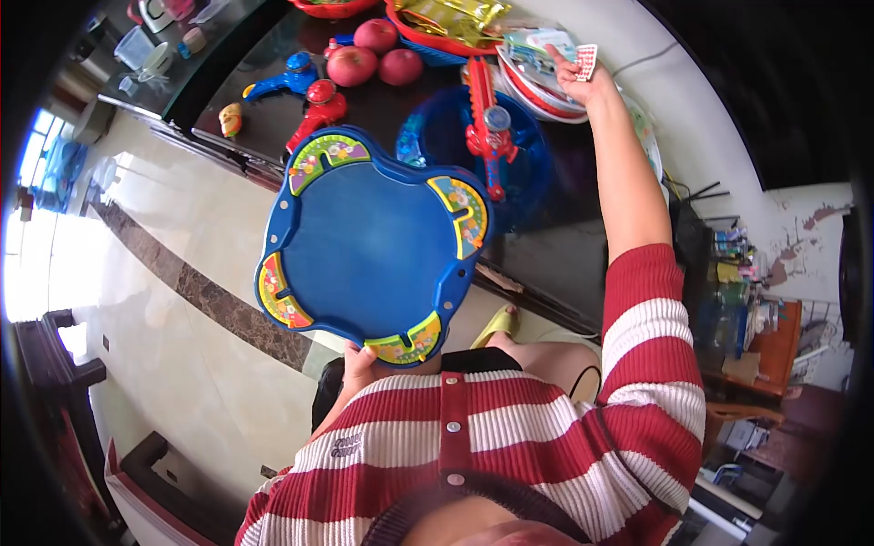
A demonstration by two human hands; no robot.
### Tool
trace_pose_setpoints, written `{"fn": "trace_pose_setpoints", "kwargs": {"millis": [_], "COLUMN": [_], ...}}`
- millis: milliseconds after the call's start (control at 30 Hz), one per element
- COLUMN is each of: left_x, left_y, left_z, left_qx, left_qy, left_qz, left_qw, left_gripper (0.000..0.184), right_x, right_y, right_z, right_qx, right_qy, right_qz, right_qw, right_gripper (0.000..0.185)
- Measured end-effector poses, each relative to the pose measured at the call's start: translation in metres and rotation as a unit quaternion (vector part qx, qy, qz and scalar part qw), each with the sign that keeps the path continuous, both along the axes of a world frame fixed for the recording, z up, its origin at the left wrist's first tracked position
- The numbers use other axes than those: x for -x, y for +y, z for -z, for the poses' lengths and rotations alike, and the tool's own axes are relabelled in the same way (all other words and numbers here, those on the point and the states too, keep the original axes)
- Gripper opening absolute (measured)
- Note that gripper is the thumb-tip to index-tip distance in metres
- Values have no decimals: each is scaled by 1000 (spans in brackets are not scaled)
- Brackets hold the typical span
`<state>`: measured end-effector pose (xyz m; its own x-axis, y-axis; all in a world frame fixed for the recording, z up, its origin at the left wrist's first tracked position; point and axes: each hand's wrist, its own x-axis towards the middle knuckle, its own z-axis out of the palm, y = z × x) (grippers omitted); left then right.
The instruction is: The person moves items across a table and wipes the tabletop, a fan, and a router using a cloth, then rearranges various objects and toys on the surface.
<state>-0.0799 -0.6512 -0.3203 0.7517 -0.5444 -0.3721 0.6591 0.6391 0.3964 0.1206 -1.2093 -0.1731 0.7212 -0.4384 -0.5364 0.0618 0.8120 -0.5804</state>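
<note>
My left hand [359, 364] grips the near edge of a blue toy game board [369, 246], its thumb resting near a yellow-green corner piece. The board has a raised rim, four-sided rounded shape and colourful printed pieces at its corners. My right hand [577, 80] is stretched out to the far right, pinching a small white card with red markings [587, 63]; some of its fingers point outward. Below that hand lies a stack of plates or lids with plastic packaging [533, 73]. A red toy launcher [492, 127] lies across a round blue basin [533, 173].
On the dark table [564, 246] are several red apples [352, 66], a blue toy launcher [289, 76], another red toy [319, 111] and a small yellow figure [230, 119]. A red basket [446, 41] holds gold packets. A yellow slipper [498, 323] shows below the table.
</note>
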Motion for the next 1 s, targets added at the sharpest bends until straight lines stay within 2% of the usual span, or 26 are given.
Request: {"fn": "trace_pose_setpoints", "kwargs": {"millis": [67, 100, 133, 200, 267, 400, 467, 533, 600, 667, 700, 800, 933, 1000], "left_x": [-1, -4, -3, 1, 0, 0, -3, -4, -4, -12, -13, -22, -25, -20], "left_y": [-6, -9, -9, -5, -3, 7, 13, 15, 14, 22, 25, 31, 38, 35], "left_z": [-17, -23, -28, -14, -8, 14, 12, 11, 6, 16, 24, 29, 33, 27], "left_qx": [-7, -1, 4, 9, 5, -6, -15, -30, -30, -28, -24, -36, -39, -53], "left_qy": [7, 8, 9, 10, 11, -3, -7, -21, -37, -33, -39, -63, -83, -112], "left_qz": [-6, 4, 12, 18, 8, 12, 49, 63, 73, 97, 122, 130, 168, 163], "left_qw": [1000, 1000, 1000, 1000, 1000, 1000, 999, 997, 996, 994, 991, 989, 982, 979], "left_gripper": [70, 71, 71, 70, 69, 64, 61, 63, 63, 61, 61, 59, 58, 58], "right_x": [24, 37, 52, 83, 120, 210, 261, 309, 350, 378, 401, 445, 516, 549], "right_y": [0, 7, 12, 46, 87, 127, 131, 133, 139, 154, 151, 151, 156, 159], "right_z": [-3, 0, 3, 4, 5, 48, 61, 77, 77, 68, 74, 61, 68, 76], "right_qx": [-29, 43, 85, 270, 426, 396, 284, 198, 195, 228, 229, 270, 341, 322], "right_qy": [15, -8, -39, 63, 156, 173, 174, 178, 135, 130, 107, 160, 192, 194], "right_qz": [-84, -89, -175, -196, -245, -201, -167, -77, -8, 89, 97, 152, 290, 350], "right_qw": [996, 995, 980, 941, 857, 879, 928, 961, 971, 961, 963, 937, 873, 858], "right_gripper": [27, 33, 33, 28, 24, 34, 28, 24, 14, 10, 5, 6, 3, 5]}}
